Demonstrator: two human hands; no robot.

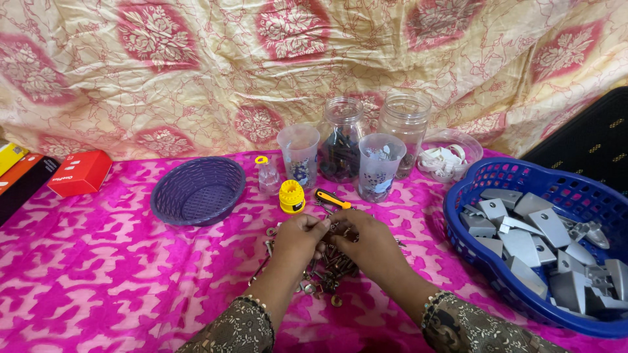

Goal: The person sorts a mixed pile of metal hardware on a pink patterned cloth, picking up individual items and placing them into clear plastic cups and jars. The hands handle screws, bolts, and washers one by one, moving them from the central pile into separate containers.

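So the person had both hands down in a little heap of bolts and washers (pixel 325 271) dumped loose right in the middle of the counter (pixel 118 274), which was covered in a loud pink cloth. The left hand (pixel 297 240) was curled with its fingertips pinched together on something small from the heap, and the right hand (pixel 371 243) was cupped right against it at 3 o'clock, fingers bent in toward the same spot. Looked like both were working one tiny piece between them, but the piece itself was hidden by the fingers, so what exactly they gripped couldn't be told.

The layout made sense for sorting. The heap sat closest to the body, so neither arm had to stretch. At 10 o'clock from the hands sat a purple basket (pixel 198 191), mouth up. At 12 o'clock there was a row of containers: a clear plastic cup (pixel 299 155), a jar of dark screws (pixel 340 139), a second printed cup (pixel 380 167) and another clear jar (pixel 405 124), all upright and open. A yellow cap-shaped thing (pixel 292 197) and a small yellow-handled screwdriver (pixel 332 198) lay just past the heap, handy to grab.

Off at 3 o'clock a big blue basket (pixel 517 175) held a pile of grey metal brackets (pixel 533 242), kept well apart from the small hardware. A red box (pixel 80 172) sat far out at 10 o'clock.
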